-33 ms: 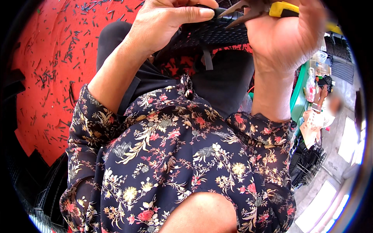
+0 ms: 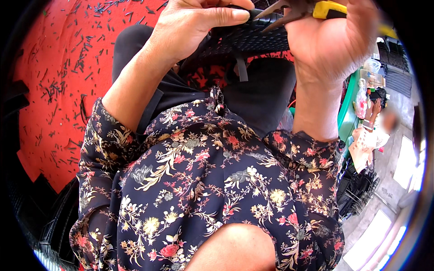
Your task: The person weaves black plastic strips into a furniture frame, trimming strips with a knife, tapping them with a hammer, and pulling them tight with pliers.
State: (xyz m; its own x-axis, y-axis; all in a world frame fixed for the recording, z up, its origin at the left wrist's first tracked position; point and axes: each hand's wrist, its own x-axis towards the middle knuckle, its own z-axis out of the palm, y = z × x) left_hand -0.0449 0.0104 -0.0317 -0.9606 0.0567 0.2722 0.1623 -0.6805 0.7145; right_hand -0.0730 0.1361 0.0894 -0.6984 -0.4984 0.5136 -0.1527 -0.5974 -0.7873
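Observation:
At the top of the view, my left hand [image 2: 187,27] pinches the upper edge of a black woven piece [image 2: 253,41] that looks like a basket, thumb stretched along the rim. The fingers behind the rim are partly hidden. My right hand [image 2: 332,47] is closed around pliers [image 2: 289,18] with yellow and black handles. Their pointed jaws stand apart and reach toward the rim beside my left thumb. Whether the jaws touch the weave I cannot tell. A short dark strip [image 2: 242,68] hangs below the woven piece, between my knees.
Many black strip offcuts [image 2: 83,54] lie scattered on the red floor covering [image 2: 58,122] at left. To the right stands a green-edged table [image 2: 346,115] with bags and containers, where another person [image 2: 373,135] sits. Black material [image 2: 359,189] is piled below it.

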